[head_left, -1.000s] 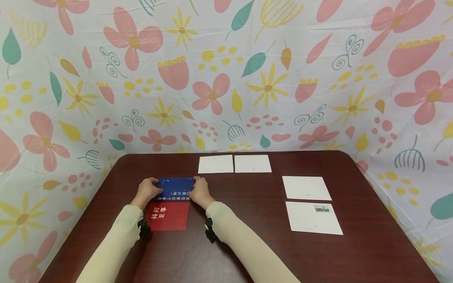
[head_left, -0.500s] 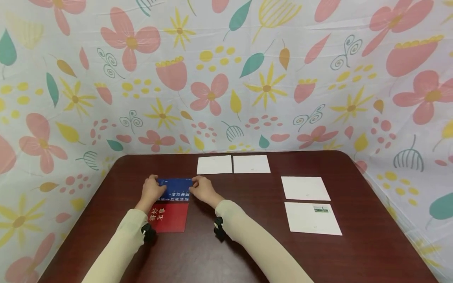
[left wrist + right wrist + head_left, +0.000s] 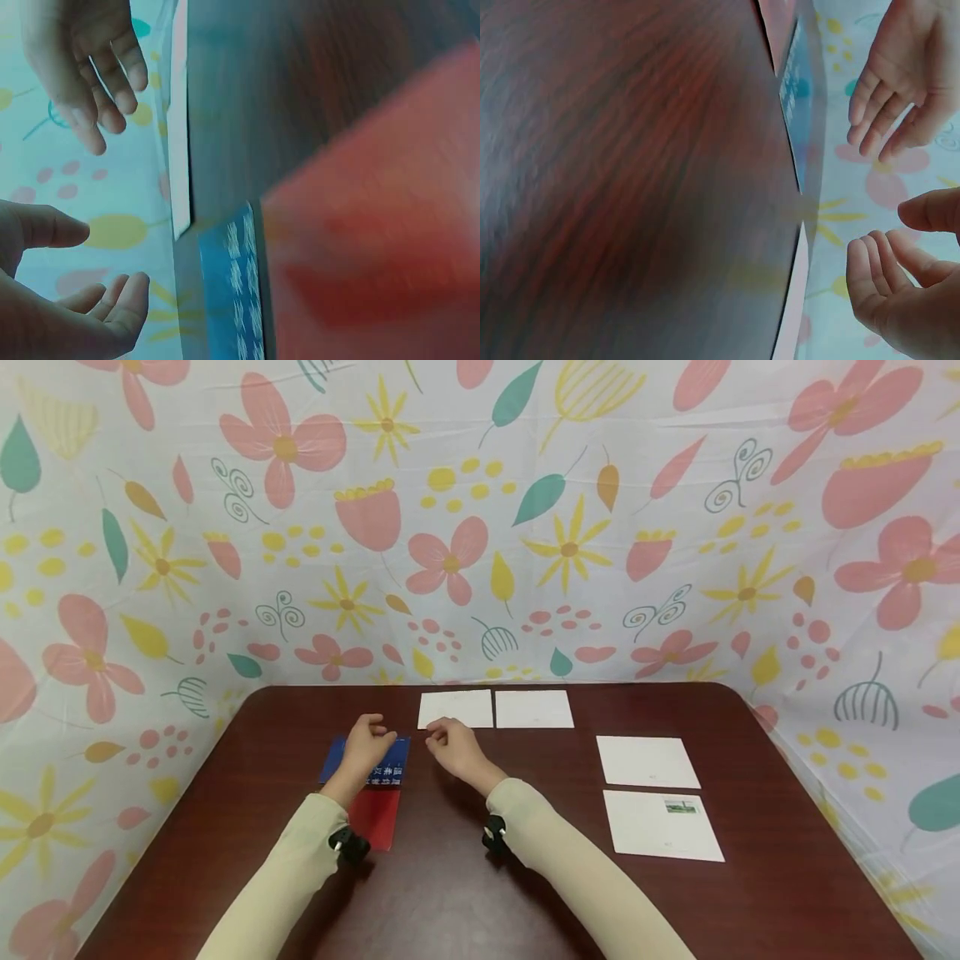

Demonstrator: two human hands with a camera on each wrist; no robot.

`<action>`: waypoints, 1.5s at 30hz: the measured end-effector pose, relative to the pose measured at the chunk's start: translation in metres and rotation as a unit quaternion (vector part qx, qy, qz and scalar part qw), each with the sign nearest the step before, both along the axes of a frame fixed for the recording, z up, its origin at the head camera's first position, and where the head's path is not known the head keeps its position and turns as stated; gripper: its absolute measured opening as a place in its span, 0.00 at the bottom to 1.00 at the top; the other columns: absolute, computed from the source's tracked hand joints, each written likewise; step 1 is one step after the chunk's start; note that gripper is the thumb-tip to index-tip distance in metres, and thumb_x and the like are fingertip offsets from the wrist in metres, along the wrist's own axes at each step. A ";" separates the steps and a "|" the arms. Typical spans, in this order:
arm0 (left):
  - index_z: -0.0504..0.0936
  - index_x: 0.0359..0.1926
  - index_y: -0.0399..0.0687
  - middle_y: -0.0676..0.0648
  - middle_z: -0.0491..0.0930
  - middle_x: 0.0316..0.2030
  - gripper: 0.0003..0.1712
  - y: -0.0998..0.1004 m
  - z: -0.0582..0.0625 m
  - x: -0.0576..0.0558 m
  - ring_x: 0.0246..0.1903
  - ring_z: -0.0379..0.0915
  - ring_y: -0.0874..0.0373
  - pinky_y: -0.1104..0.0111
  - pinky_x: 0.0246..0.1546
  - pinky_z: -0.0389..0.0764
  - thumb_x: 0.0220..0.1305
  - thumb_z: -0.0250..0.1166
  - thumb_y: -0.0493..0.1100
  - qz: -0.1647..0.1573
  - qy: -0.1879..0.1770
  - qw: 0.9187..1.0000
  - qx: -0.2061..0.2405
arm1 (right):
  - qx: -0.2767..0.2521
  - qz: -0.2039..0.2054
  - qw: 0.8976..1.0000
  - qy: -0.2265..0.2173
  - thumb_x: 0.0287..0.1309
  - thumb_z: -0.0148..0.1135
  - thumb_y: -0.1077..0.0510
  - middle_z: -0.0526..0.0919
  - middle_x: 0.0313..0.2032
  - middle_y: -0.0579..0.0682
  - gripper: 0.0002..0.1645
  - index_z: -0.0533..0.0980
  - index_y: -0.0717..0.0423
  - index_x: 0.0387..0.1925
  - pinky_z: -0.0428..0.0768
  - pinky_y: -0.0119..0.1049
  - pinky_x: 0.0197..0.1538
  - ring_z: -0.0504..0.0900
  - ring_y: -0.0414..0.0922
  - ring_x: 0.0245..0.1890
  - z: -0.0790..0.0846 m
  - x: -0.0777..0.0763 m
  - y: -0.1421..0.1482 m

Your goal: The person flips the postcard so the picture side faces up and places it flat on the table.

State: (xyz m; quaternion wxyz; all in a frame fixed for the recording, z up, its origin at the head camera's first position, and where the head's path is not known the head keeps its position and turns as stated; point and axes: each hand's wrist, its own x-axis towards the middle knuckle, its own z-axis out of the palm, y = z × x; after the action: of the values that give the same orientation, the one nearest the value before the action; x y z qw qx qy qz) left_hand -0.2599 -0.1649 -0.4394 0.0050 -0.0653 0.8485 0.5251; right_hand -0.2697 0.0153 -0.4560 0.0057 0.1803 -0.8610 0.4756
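Note:
My left hand [image 3: 365, 753] hovers over a blue postcard [image 3: 397, 755] with white lettering and hides its middle. The fingers are loosely bent and hold nothing. In the left wrist view, a gap shows between that hand's thumb and fingers. My right hand [image 3: 459, 752] is raised just right of the blue postcard, also holding nothing, its fingers loosely curved near the white cards at the back. A red postcard [image 3: 381, 818] lies directly below the blue one, nearly edge to edge. My left wrist and sleeve cover its left side and its lettering.
Two blank white cards [image 3: 457, 708] lie side by side at the table's back edge. On the right are a white card [image 3: 648, 762] and, below it, another white card [image 3: 660, 827] with a small picture. A floral cloth [image 3: 480, 527] hangs behind the dark wooden table [image 3: 465, 877].
Both hands have let go of the blue postcard's ends. They have lifted and moved right, the left now over the postcard and the right beyond it. The postcard stays above the red one.

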 end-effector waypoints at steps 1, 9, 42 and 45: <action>0.63 0.65 0.32 0.31 0.71 0.53 0.29 0.003 0.000 -0.002 0.53 0.69 0.39 0.51 0.51 0.73 0.66 0.59 0.36 0.003 0.004 1.000 0.007 | -0.004 -0.002 1.000 0.003 0.62 0.58 0.65 0.80 0.37 0.56 0.15 0.77 0.68 0.49 0.78 0.36 0.40 0.79 0.48 0.36 0.001 0.000 0.002; 0.67 0.62 0.32 0.33 0.72 0.52 0.25 0.023 -0.002 -0.016 0.54 0.69 0.40 0.51 0.54 0.72 0.66 0.58 0.35 0.014 0.009 0.998 0.054 | -0.032 -0.051 0.998 0.015 0.62 0.57 0.65 0.79 0.39 0.58 0.14 0.77 0.67 0.49 0.79 0.40 0.43 0.79 0.52 0.40 0.004 -0.007 0.021; 0.58 0.70 0.36 0.34 0.61 0.64 0.31 0.045 -0.014 -0.064 0.63 0.59 0.41 0.50 0.62 0.63 0.68 0.53 0.39 0.007 -0.041 0.990 0.135 | -0.116 -0.116 0.973 -0.162 0.66 0.53 0.54 0.51 0.73 0.62 0.42 0.47 0.65 0.73 0.60 0.51 0.68 0.52 0.57 0.72 -0.022 -0.055 0.057; 0.58 0.70 0.36 0.34 0.61 0.64 0.31 0.044 -0.016 -0.065 0.64 0.59 0.41 0.51 0.63 0.63 0.68 0.53 0.40 0.007 -0.047 0.990 0.134 | -0.111 -0.116 0.974 -0.163 0.66 0.53 0.54 0.49 0.73 0.62 0.43 0.47 0.66 0.73 0.59 0.51 0.68 0.51 0.57 0.72 -0.021 -0.055 0.056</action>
State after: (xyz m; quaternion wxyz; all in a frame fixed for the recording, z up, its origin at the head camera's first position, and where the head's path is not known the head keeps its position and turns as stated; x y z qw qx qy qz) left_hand -0.3251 -0.1204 -0.4558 0.0499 -0.0951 0.7686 0.6307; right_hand -0.3251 0.0713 -0.4775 -0.0597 -0.0022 -0.8073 0.5871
